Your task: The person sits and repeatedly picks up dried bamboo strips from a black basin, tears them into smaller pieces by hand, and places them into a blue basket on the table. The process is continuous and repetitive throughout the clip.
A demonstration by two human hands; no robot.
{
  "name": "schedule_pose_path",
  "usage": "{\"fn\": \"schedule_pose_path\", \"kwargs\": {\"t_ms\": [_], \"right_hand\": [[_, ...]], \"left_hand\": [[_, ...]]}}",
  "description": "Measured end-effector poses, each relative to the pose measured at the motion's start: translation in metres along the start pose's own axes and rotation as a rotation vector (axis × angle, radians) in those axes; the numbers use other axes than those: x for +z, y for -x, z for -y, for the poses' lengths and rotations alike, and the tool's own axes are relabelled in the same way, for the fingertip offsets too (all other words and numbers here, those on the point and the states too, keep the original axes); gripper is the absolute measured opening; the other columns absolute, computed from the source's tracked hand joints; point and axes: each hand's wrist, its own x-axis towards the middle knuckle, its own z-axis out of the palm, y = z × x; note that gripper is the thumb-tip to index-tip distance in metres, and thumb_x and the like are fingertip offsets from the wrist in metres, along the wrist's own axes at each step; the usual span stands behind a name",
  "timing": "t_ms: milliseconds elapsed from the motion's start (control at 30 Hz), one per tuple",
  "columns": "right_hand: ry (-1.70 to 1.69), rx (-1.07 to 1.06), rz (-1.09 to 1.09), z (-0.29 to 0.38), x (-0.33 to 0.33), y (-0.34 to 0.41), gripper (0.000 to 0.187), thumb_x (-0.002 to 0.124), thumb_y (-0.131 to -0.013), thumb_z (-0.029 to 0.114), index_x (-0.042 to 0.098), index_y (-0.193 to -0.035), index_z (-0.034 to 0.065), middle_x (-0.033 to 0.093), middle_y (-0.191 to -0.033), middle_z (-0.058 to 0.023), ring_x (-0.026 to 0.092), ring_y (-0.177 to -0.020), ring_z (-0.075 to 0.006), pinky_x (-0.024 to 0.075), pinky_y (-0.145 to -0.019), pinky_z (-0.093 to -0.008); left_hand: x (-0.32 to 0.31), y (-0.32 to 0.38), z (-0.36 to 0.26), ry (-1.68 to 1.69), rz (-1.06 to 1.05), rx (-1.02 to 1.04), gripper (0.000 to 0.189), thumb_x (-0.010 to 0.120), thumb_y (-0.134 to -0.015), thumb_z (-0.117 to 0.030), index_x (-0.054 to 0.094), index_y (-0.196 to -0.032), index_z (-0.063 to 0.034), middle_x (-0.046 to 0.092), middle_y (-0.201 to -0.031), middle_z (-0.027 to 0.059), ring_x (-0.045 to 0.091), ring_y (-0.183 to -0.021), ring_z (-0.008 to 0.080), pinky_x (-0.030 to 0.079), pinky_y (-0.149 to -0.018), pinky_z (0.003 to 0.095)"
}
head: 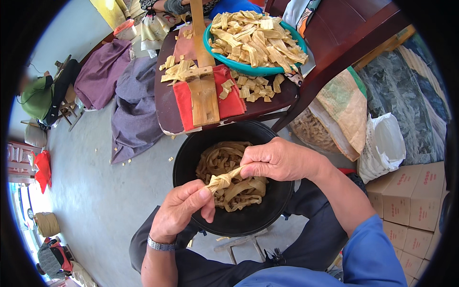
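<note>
Both my hands hold one knotted pale-yellow strip (219, 182) above a round black tub (244, 224). My left hand (184, 206), with a metal-band watch at the wrist, pinches its lower left end. At its upper right end, my right hand (278, 159) grips between thumb and curled fingers. The knot sits in the short span between the two hands. Inside the tub lie coiled long strips (247, 193) and short cut pieces, partly hidden by my hands. What the strips are made of, I cannot tell for certain.
Beyond the tub, a dark red wooden chair (166, 107) carries a hinged wooden cutter (203, 104), a red cloth (183, 104), cut pieces (256, 88) and a heaped teal basin (240, 66). Cardboard boxes (398, 208) and sacks (383, 143) stand right. Other people (37, 95) sit farther off.
</note>
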Motion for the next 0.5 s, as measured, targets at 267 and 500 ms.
{"fn": "schedule_pose_path", "kwargs": {"t_ms": [267,500], "right_hand": [[0.413,-0.448,-0.034,0.014,0.034,-0.008,0.011,0.065,-0.089,0.016,0.066,-0.099,0.0142,0.066,-0.070,-0.0026,0.067,-0.062,-0.0206,0.0539,-0.055,-0.0327],[0.427,-0.353,0.023,0.006,0.035,0.009,0.020,0.061,-0.097,0.023,0.057,-0.086,0.0073,0.062,-0.063,-0.0077,0.066,-0.060,-0.0276,0.0513,-0.054,-0.0383]], "left_hand": [[-0.018,-0.021,0.013,0.044,0.392,-0.166,0.052,0.049,-0.105,-0.045,0.058,-0.125,0.0028,0.068,-0.106,0.0104,0.064,-0.092,0.0155,0.050,-0.083,0.0299],[-0.010,-0.016,0.013,-0.107,0.476,-0.451,0.033,0.050,-0.107,-0.033,0.058,-0.089,-0.0070,0.054,-0.071,-0.0032,0.048,-0.064,0.0083,0.042,-0.059,0.0256]]}}
